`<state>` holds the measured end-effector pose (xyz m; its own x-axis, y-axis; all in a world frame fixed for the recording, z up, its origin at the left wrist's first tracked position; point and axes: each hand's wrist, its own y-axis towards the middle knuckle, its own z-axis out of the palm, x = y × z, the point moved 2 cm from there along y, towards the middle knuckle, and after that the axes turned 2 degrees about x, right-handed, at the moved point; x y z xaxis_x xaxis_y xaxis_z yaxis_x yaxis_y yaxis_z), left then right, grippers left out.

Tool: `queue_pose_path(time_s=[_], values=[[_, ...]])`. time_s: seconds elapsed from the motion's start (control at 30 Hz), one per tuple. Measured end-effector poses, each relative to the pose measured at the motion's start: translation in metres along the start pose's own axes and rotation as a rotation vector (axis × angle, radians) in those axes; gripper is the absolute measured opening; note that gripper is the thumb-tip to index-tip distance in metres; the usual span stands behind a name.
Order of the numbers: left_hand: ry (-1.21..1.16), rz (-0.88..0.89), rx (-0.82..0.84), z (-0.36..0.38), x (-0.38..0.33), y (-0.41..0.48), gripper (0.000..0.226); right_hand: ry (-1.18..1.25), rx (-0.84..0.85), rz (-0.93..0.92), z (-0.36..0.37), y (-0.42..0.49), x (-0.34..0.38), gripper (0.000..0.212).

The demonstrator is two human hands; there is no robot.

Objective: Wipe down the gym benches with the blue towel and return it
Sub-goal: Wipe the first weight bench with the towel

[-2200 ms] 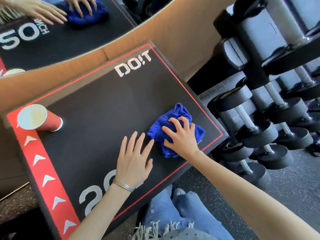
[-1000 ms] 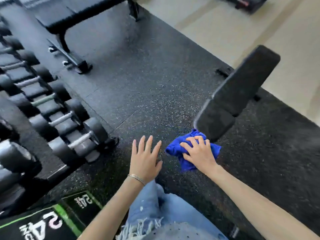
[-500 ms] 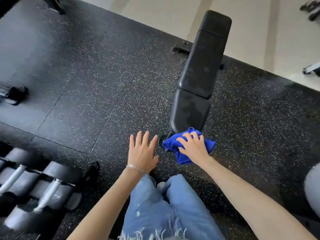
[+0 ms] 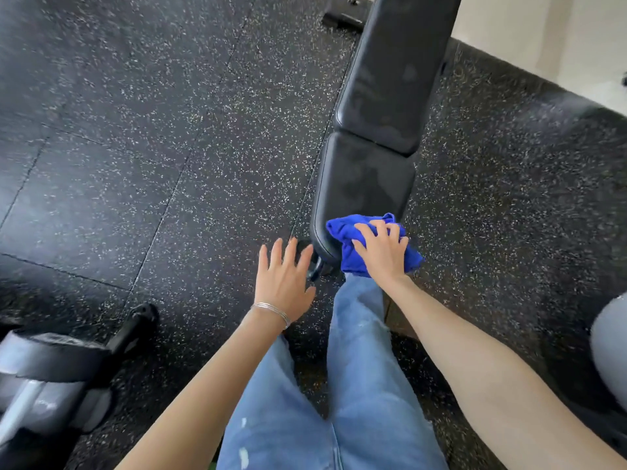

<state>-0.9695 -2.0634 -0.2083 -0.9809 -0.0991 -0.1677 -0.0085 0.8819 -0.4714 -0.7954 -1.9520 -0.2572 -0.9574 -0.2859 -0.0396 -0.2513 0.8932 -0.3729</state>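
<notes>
Rubber floor: black tiles flecked with white, thin seams running between them, covering most of the view. Pale floor: smooth, light-coloured strip at the upper right, bordering the rubber. Dumbbell: grey heads and metal handle, lower left corner, partly cut off. Black bar: rounded end, just beside the dumbbell. Grey rounded object: right edge, cropped, unidentifiable.

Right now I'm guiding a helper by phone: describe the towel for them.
Find the long black padded bench on the speckled rubber floor. At its near end a crumpled bright blue towel lies under the right hand. Nothing else is vivid blue.
</notes>
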Motion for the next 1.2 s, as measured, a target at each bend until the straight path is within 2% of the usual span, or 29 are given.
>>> queue_pose_path(time_s=[0.13,0.23,0.37,0.57,0.63,0.7,0.8,0.87,0.93,1.0,1.1,1.2], values=[[-0.042,-0.063,0.02,0.02,0.0,0.034,0.076,0.175,-0.014,0.196,0.023,0.041,0.013,0.037],[-0.048,-0.122,0.026,0.032,0.004,0.052,0.078,0.227,-0.042,0.183,0.025,0.075,0.041,0.043],[-0.077,-0.185,0.02,0.04,0.01,0.071,0.083,0.148,-0.061,-0.048,0.022,0.088,0.045,0.046],[-0.164,-0.258,0.016,0.04,0.011,0.084,0.087,0.035,-0.323,-0.702,0.039,0.026,-0.021,0.026],[-0.147,-0.221,0.025,0.038,0.01,0.085,0.086,0.018,-0.322,-0.76,0.035,0.036,-0.038,0.026],[-0.134,-0.204,0.012,0.037,0.012,0.085,0.086,0.052,-0.296,-0.626,0.03,0.057,-0.031,0.027],[-0.133,-0.218,0.024,0.037,0.014,0.085,0.088,0.185,-0.184,-0.196,0.018,0.103,0.014,0.032],[-0.163,-0.237,0.022,0.038,0.014,0.083,0.09,0.16,-0.117,-0.159,0.015,0.121,0.049,0.032],[-0.193,-0.262,0.025,0.036,0.015,0.082,0.093,0.106,-0.105,-0.289,0.017,0.117,0.069,0.027],[-0.221,-0.283,0.014,0.033,0.017,0.083,0.096,0.097,-0.172,-0.435,0.02,0.094,0.066,0.02],[-0.236,-0.27,0.036,0.028,0.019,0.086,0.099,0.104,-0.257,-0.674,0.026,0.061,0.041,0.02],[-0.218,-0.23,0.069,0.025,0.02,0.093,0.099,0.158,-0.257,-0.872,0.03,0.063,0.011,0.021]])
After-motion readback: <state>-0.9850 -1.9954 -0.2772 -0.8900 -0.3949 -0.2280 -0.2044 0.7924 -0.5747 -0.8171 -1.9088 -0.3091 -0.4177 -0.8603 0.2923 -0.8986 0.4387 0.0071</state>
